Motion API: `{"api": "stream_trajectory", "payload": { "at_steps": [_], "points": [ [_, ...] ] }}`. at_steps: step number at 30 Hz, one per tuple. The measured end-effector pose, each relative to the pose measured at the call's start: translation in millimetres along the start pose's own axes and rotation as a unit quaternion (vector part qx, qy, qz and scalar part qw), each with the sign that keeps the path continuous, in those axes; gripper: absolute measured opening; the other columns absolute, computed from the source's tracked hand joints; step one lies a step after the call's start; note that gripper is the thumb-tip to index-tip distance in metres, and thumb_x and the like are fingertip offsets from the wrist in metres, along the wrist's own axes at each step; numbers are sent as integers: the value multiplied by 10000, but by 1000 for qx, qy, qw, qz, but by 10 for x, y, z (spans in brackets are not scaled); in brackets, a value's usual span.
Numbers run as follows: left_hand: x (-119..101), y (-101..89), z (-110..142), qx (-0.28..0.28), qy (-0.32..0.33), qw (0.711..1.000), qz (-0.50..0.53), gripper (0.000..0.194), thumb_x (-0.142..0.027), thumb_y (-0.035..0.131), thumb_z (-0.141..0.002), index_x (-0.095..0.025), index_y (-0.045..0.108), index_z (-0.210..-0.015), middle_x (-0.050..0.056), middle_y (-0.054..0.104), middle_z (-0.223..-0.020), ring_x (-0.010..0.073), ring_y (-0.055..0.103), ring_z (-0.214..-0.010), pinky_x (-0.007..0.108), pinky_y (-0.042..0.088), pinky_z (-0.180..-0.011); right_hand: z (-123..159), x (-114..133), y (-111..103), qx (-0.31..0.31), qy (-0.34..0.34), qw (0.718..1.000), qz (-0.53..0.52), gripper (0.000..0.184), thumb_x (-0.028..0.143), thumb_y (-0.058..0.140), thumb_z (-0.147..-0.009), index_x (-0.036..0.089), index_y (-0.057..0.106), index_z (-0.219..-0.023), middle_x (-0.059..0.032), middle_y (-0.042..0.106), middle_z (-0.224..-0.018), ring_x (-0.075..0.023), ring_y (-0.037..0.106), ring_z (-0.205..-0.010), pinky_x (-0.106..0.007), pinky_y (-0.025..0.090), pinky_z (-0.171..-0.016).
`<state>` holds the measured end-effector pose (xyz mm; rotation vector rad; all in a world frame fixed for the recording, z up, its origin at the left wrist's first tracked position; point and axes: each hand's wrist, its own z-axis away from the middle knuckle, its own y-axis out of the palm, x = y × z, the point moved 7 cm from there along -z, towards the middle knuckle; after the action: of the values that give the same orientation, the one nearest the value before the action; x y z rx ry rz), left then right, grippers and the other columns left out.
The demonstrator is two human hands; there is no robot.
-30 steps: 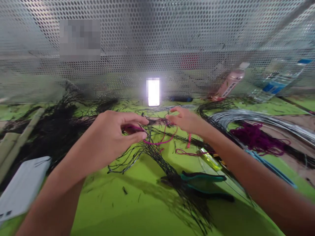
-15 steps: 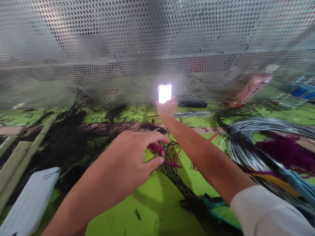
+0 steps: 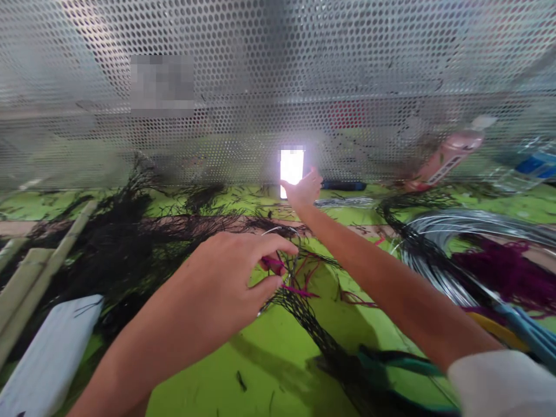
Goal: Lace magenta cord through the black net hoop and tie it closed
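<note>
My left hand (image 3: 237, 275) is curled around a bunch of thin black cords (image 3: 304, 318) and some purple yarn (image 3: 299, 291). Its thumb and forefinger stand a little apart at the tips, and the other fingers are mostly hidden. A thin wire ring (image 3: 295, 234) shows just beyond these fingers. Farther off, my right hand (image 3: 304, 188) reaches to a phone with a glaring white screen (image 3: 292, 165), upright against the perforated metal panel. The right thumb lies over the lower part of the screen, with the fingers spread on its right side.
Tangled black cords (image 3: 108, 249) lie left, near bamboo sticks (image 3: 56, 272) and a white slab (image 3: 52, 353). To the right are coiled silver wire (image 3: 428, 272), purple yarn (image 3: 504, 272) and green-handled pliers (image 3: 399, 365). Bottles (image 3: 452, 153) lean against the perforated panel (image 3: 243, 63).
My right hand has shifted slightly right across the phone, uncovering its lower left corner. The phone and my left hand stay nearly in place.
</note>
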<state>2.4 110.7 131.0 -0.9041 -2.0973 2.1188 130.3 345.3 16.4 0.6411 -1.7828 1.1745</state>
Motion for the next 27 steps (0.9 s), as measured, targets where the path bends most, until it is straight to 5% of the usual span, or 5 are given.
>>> {"api": "stream_trajectory", "payload": {
  "at_steps": [4,10,19,23,27],
  "points": [
    [38,-13,-18,-3,-5,999,32,319,-304,635,-930,-349,731,-1231,-66,795,-1091,192,731,-915,318,515,-813,386,249,-474,180,-109,976,-62,256,342,501,-1011,154,635,-1121,-113,683,-1080,-205,648,-950,-342,508,-884],
    [57,-26,-50,-39,-12,996,73,359,-282,660,-899,-323,749,-1244,-24,799,-1105,211,738,-950,310,535,-816,1634,415,-1274,454,-282,840,-95,314,452,517,-1014,186,683,-1011,-32,685,-893,-147,608,-787,-274,467,-695],
    [-44,35,-68,-112,16,992,60,298,-336,652,-912,-323,759,-1190,-2,801,-1107,258,756,-939,398,543,-891,1944,252,-1461,358,-262,894,-61,144,228,616,-943,183,626,-807,54,570,-655,-77,443,-570,-237,327,-547],
    [-317,-71,202,-246,72,961,-109,307,-305,650,-933,-275,718,-1231,60,790,-1109,336,653,-1213,597,185,-1216,1974,181,-1544,340,-247,897,-139,184,254,590,-980,182,590,-811,57,508,-643,-83,414,-591,-238,331,-548],
    [-576,-29,728,-409,73,901,-126,331,-198,760,-829,-269,718,-1149,65,743,-1119,284,664,-1103,441,454,-1039,2052,124,-1610,348,-253,893,-135,218,267,580,-1000,180,579,-801,54,500,-650,-81,419,-596,-230,336,-552]
  ]
}}
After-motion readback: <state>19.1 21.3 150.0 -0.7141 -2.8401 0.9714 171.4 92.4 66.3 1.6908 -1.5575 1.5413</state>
